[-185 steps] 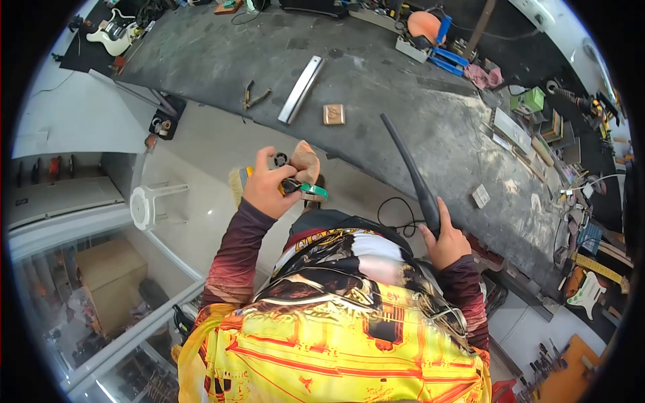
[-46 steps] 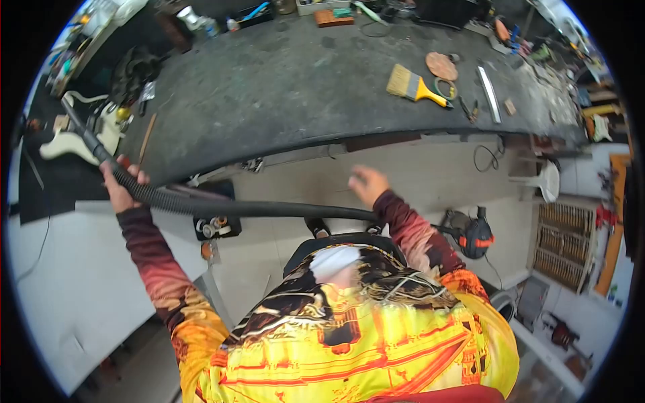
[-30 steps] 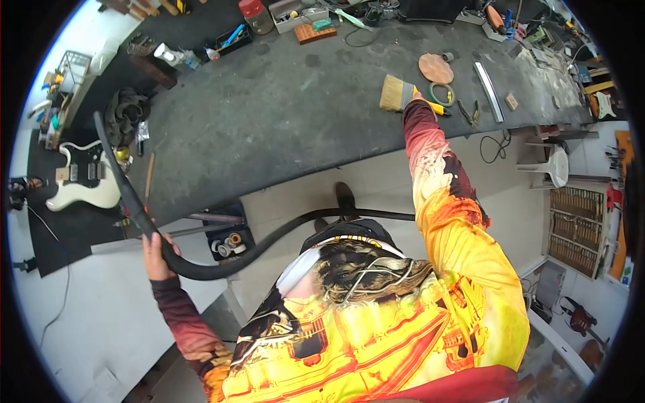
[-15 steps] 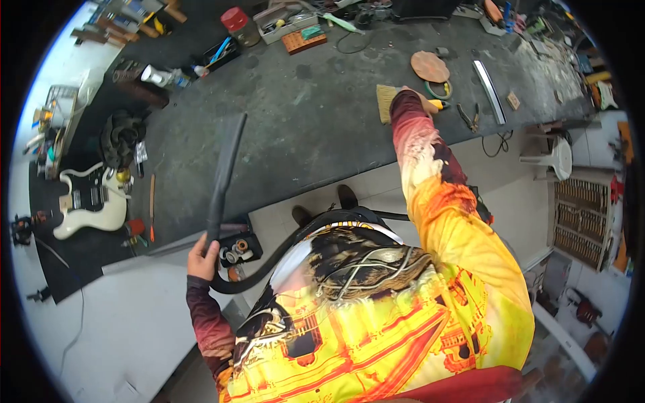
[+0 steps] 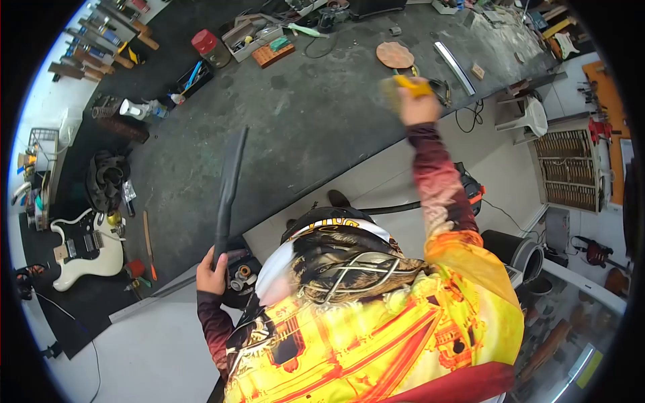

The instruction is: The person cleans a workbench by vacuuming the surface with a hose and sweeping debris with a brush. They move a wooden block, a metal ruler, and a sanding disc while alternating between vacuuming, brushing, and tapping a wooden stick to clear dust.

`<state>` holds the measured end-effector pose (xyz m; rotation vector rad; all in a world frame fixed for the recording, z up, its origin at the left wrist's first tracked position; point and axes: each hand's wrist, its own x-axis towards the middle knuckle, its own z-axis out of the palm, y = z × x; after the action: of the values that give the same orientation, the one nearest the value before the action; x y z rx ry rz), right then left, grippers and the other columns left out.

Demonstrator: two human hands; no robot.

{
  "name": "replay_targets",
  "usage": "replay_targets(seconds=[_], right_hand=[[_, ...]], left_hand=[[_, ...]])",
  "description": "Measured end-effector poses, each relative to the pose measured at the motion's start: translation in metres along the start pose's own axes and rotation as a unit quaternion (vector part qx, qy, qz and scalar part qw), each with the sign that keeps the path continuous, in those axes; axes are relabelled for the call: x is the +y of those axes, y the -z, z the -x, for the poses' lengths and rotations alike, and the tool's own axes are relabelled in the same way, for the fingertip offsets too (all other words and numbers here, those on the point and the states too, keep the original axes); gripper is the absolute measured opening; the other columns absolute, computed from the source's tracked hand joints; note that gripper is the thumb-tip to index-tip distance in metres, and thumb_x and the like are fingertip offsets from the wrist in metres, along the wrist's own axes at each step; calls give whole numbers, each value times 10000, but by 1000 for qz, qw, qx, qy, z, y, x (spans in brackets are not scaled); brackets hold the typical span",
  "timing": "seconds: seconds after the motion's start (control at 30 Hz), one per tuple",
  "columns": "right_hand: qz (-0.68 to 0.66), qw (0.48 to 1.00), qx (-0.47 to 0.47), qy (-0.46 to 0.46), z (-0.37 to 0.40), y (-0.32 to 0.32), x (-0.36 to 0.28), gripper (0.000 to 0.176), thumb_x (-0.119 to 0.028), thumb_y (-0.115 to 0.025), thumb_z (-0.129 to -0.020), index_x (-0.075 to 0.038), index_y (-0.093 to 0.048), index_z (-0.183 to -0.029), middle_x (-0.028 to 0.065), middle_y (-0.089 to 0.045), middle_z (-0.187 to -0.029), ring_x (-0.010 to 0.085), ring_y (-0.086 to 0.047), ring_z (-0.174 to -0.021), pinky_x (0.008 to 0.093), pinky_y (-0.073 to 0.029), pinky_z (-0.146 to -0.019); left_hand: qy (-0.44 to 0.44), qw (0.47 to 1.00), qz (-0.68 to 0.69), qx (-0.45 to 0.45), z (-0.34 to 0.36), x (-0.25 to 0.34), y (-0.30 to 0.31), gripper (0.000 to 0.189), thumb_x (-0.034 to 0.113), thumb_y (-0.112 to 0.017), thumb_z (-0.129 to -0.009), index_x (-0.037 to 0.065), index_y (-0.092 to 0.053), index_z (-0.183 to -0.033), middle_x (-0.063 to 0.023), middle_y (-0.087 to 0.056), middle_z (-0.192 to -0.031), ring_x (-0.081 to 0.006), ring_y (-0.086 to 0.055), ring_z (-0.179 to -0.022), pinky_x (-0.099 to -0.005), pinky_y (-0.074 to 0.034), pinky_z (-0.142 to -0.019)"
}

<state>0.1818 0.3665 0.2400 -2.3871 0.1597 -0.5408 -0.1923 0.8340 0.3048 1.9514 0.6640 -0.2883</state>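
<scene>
My left hand [image 5: 211, 272] is closed around the lower end of a black vacuum nozzle [image 5: 231, 178], whose long flat tip points away over the dark workbench [image 5: 302, 114]. At the bench's right part, my right hand [image 5: 420, 109] grips a brush [image 5: 412, 85] by its yellow handle. Motion smears the brush's pale bristles, which face left. Just beyond the brush lies a round brown disc [image 5: 394, 55]. Pliers [image 5: 441, 93] are close to the right of that hand, partly blurred. A metal straight bar [image 5: 455, 68] rests farther right.
A white guitar body [image 5: 101, 258] lies at the bench's left end, near a thin wooden stick [image 5: 148, 245]. Along the back stand a red-lidded jar [image 5: 209, 48] and a perforated wooden block [image 5: 274, 56]. A vacuum cleaner [image 5: 472, 190] sits on the floor to the right, beyond a white stool [image 5: 527, 119].
My right hand has lifted and turned with the brush, its yellow handle now plainly showing. The left hand still holds the nozzle. The whole view has shifted and turned slightly.
</scene>
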Motion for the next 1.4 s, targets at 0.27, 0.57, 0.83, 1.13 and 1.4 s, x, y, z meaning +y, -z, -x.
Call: replay_targets(seconds=[0.27, 0.57, 0.83, 1.13, 1.4], right_hand=[[153, 984, -46, -82, -15, -6, 92, 294, -307, -623, -843, -186, -638, -1110, 113, -694, -959, 342, -661, -900, 441, -517, -788], [-199, 968, -138, 67, 100, -75, -108, 246, -95, -654, -785, -127, -641, -1028, 137, -670, -1012, 340, -646, -930, 397, -513, -808], [5, 999, 38, -32, -8, -1, 91, 265, -208, -650, -844, -125, -641, -1096, 129, -691, -965, 296, -676, -889, 389, -526, -791], [-302, 928, -175, 131, 152, -78, -124, 233, -74, -677, -771, -100, -655, -1002, 141, -670, -985, 331, -646, -932, 392, -501, -836], [-87, 992, 56, -70, 33, 1, 3, 231, -177, -633, -862, -77, -648, -1070, 159, -683, -963, 289, -676, -854, 382, -521, -777]], left_hand=[[-13, 998, -58, 20, -16, 10, -22, 458, 278, -615, -918, -14, -542, -1262, -43, -590, -780, -111, -541, -675, -270, -420, -621], [-11, 999, -30, 30, -3, 6, -23, 420, 248, -571, -955, -5, -514, -1285, 20, -506, -625, -73, -469, -450, -243, -375, -401], [68, 996, 19, 54, 12, 9, -27, 417, 252, -615, -920, -16, -569, -1236, -69, -657, -974, -111, -581, -897, -261, -456, -812], [49, 997, -50, 12, 8, 34, -18, 447, 271, -610, -921, -8, -548, -1265, -81, -661, -977, -120, -595, -887, -269, -468, -795], [53, 998, 7, 46, 19, 0, 20, 446, 260, -605, -930, -3, -538, -1285, -3, -585, -810, -69, -526, -738, -232, -431, -671]])
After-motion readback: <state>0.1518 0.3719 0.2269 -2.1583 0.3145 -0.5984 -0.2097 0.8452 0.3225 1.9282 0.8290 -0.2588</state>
